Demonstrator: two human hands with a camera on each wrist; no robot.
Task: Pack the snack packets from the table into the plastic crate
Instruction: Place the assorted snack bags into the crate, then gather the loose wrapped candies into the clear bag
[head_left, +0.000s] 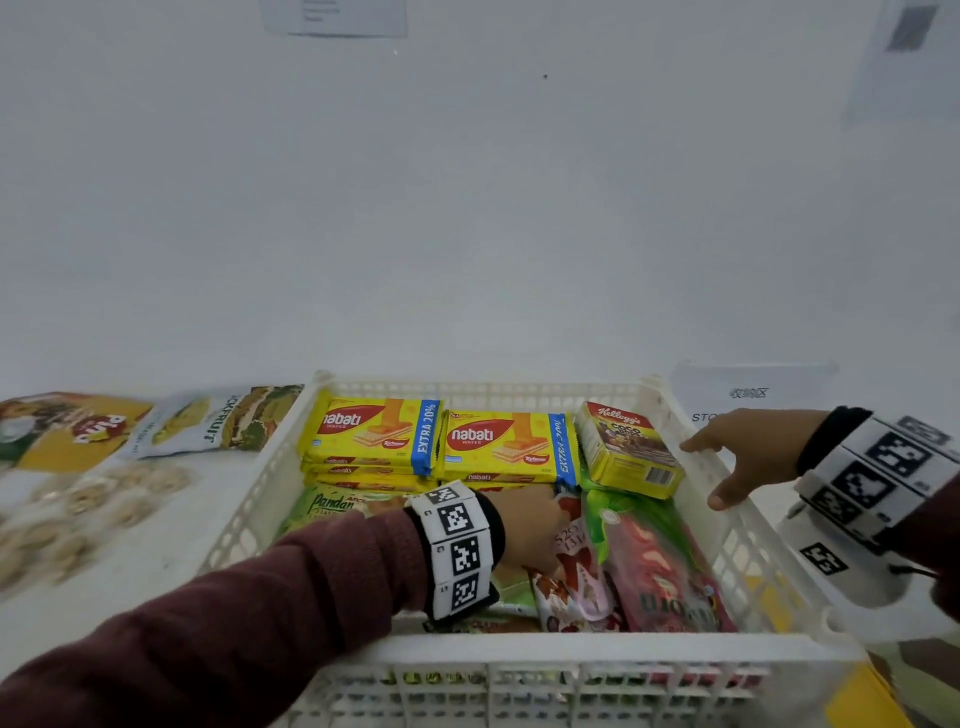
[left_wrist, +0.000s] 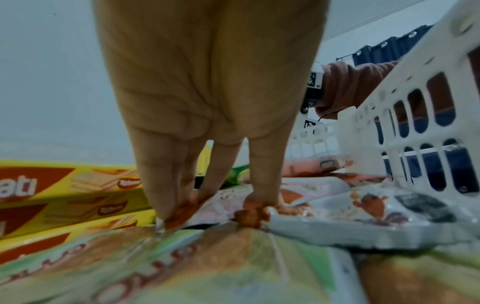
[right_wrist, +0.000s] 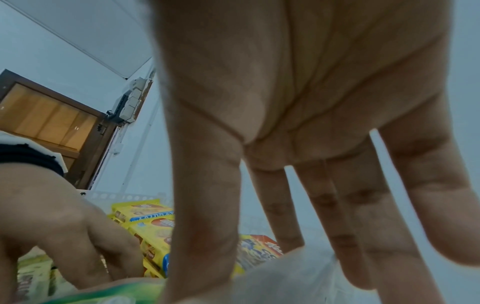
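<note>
**Hands at the snack crate**

The white plastic crate (head_left: 737, 545) sits on the table (head_left: 130, 561) and holds many snack packets. At 12 o'clock inside it, 2 stacks of yellow wafer packs (head_left: 371, 434) lie side by side. At 1 o'clock a small yellow cereal box (head_left: 628, 449) leans against the wall. At 3 o'clock lies a green and red bag (head_left: 649, 561). A pink and white packet (head_left: 579, 582) lies just beside it, in the middle. A green pandan packet (head_left: 332, 506) lies at 9 o'clock.

The left hand (head_left: 530, 530) reaches into the middle of the crate. In the left wrist view its fingertips (left_wrist: 262, 202) push down on the pink and white packet, with the fingers straight.

The right hand (head_left: 748, 454) is over the crate's wall at 2 o'clock. Its fingers (right_wrist: 363, 226) are spread apart and hold nothing.

On the table outside the crate, at 10 o'clock, lie a jackfruit packet (head_left: 218, 421) and a yellow packet (head_left: 78, 428).
</note>
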